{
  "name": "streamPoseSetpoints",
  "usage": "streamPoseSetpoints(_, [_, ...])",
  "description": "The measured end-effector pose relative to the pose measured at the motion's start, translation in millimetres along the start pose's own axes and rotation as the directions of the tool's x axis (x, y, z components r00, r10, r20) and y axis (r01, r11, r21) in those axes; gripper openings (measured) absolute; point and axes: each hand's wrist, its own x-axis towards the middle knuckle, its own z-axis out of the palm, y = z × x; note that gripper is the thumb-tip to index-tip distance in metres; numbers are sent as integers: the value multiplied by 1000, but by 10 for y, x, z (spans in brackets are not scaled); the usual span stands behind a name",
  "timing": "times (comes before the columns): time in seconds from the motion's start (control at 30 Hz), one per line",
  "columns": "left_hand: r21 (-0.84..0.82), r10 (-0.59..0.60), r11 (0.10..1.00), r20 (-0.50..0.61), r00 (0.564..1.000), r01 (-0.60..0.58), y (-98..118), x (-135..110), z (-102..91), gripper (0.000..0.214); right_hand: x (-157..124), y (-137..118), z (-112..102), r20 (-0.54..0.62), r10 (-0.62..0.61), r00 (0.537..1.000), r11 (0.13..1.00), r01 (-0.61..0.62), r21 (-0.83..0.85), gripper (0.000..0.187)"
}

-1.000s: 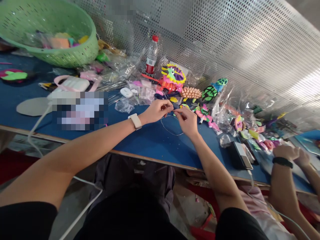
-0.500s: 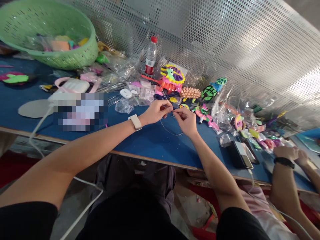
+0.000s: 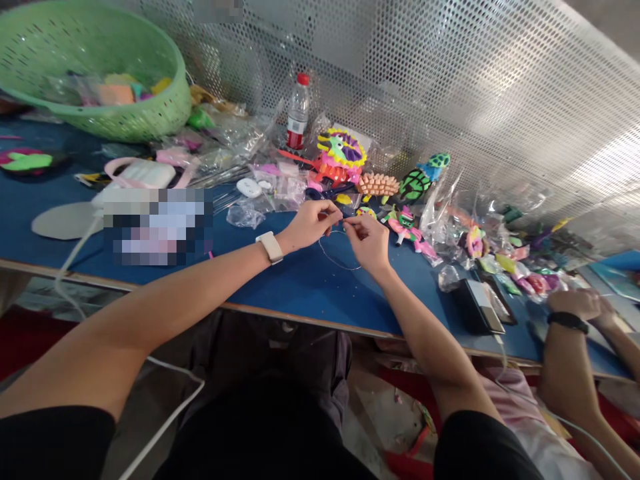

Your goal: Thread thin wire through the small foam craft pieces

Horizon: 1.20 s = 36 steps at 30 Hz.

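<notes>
A thin, pale wire or cord (image 3: 334,263) hangs in a loop just above the blue table. My left hand (image 3: 311,223), below a light wristband, pinches it between thumb and fingers. Close beside it, fingertips nearly touching, my right hand (image 3: 369,241) pinches the other side of the loop. The small spot between the fingertips is too tiny to make out. Just beyond my hands lie dark-handled scissors (image 3: 325,193), a yellow piece (image 3: 343,199) and a pink and green clay figure (image 3: 406,225).
Behind stand a red-capped bottle (image 3: 299,110), colourful clay animals (image 3: 379,185) and plastic bags (image 3: 240,137). A green basket (image 3: 135,123) is at back left, a blurred-out device (image 3: 163,227) at left. A black box (image 3: 477,307) and another person's hands (image 3: 575,305) are at right.
The straight end of the strand that rose above my left hand no longer shows. My hands stay together, fingers shifted slightly. The whole view has moved a little.
</notes>
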Motion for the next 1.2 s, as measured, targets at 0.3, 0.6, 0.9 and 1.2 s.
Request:
streamPoseSetpoints(0.3, [-158, -113, 980, 46, 993, 118, -29, 31, -7, 42, 11, 65, 9, 84, 112, 990, 979, -124, 162, 23])
streamPoseSetpoints(0.6, [-375, -167, 898, 197, 966, 231, -49, 25, -45, 37, 45, 107, -52, 232, 152, 961, 911, -227, 344, 47])
streamPoseSetpoints(0.9, [345, 277, 894, 75, 958, -285, -28, -4, -85, 26, 28, 46, -18, 182, 224, 957, 912, -272, 307, 37])
streamPoseSetpoints(1.2, [801, 352, 435, 270, 896, -412, -27, -68, -65, 33, 8, 25, 15, 150, 280, 948, 916, -310, 254, 31])
